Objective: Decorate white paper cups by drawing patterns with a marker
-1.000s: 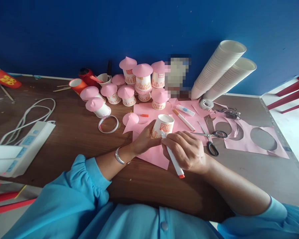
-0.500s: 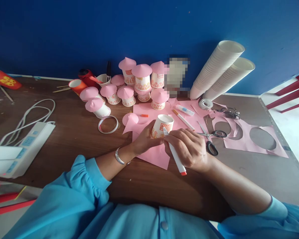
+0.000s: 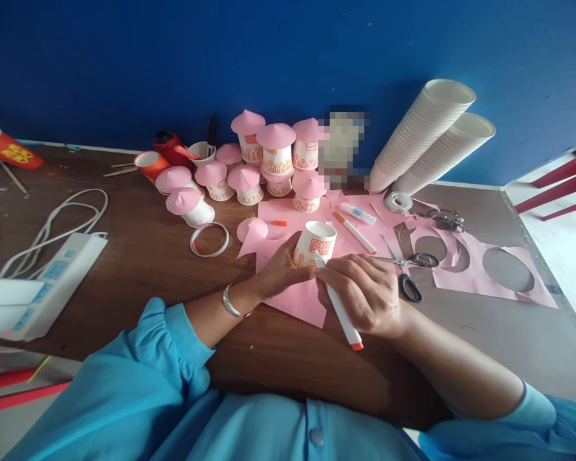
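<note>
My left hand (image 3: 284, 267) is closed around a white paper cup (image 3: 320, 232), which bears an orange-red checked patch and drawn flowers. Between the fingers of my right hand (image 3: 367, 291) is a white marker pen (image 3: 343, 314) with an orange-red end. Its tip meets the cup's side just below the checked patch. Pink paper (image 3: 297, 307) lies under both hands. An orange pen cap (image 3: 279, 223) rests on that paper, left of the cup. Close to my right hand's fingers are black-handled scissors (image 3: 403, 261) and a second marker (image 3: 355, 232).
Several decorated cups with pink cone roofs (image 3: 275, 136) stand at the back. Two tall stacks of paper cups (image 3: 422, 134) lean on the blue wall. Tape rolls (image 3: 398, 202), a glue stick (image 3: 358, 213) and cut pink paper (image 3: 489, 291) lie about. A power strip (image 3: 60, 282) is at left.
The marker's tip has moved down the cup, from the checked patch to just below it. My right hand has shifted slightly downward; my left hand keeps its hold.
</note>
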`<state>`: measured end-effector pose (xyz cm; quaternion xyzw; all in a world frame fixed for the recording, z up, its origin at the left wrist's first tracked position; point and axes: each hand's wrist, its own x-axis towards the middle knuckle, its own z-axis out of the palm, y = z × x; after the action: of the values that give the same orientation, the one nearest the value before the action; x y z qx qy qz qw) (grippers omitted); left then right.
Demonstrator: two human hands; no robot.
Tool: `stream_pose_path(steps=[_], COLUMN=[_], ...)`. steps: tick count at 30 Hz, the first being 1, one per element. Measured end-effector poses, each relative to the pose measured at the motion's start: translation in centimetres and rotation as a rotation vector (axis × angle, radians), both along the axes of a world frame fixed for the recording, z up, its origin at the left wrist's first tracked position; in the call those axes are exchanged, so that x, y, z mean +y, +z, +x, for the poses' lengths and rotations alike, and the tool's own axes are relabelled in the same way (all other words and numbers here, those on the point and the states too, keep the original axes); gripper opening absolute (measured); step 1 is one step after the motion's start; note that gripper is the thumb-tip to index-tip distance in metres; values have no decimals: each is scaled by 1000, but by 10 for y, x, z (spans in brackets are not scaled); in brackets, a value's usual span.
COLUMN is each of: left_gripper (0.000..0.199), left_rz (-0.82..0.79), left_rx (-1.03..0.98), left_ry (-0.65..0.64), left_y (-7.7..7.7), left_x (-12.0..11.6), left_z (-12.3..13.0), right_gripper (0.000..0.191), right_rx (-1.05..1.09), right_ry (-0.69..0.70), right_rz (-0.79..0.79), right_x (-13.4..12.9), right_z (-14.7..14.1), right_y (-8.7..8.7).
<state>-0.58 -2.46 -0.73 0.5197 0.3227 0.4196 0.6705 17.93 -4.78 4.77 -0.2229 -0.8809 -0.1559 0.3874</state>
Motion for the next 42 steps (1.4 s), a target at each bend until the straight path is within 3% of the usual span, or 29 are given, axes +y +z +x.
stream_pose_path(steps=[14, 28, 37, 40, 42], left_gripper=[45, 49, 46, 44, 45], left_rz=[28, 17, -46, -69, -86], left_rx=[84, 39, -64, -148, -167], left_ry=[20, 11, 16, 5, 8], left_y=[7, 1, 8, 6, 3], left_x=[-1, -1, -3, -2, -1], left_z=[2, 1, 0, 1, 1], right_gripper=[13, 14, 11, 23, 35], right_rx=[-35, 8, 62, 141, 259], right_ry=[-30, -52, 92, 70, -52], right_rz=[-19, 3, 100, -18, -158], right_x=[1, 1, 2, 9, 16], right_z=[-1, 1, 1, 8, 12], right_y=[-3, -1, -7, -16, -23])
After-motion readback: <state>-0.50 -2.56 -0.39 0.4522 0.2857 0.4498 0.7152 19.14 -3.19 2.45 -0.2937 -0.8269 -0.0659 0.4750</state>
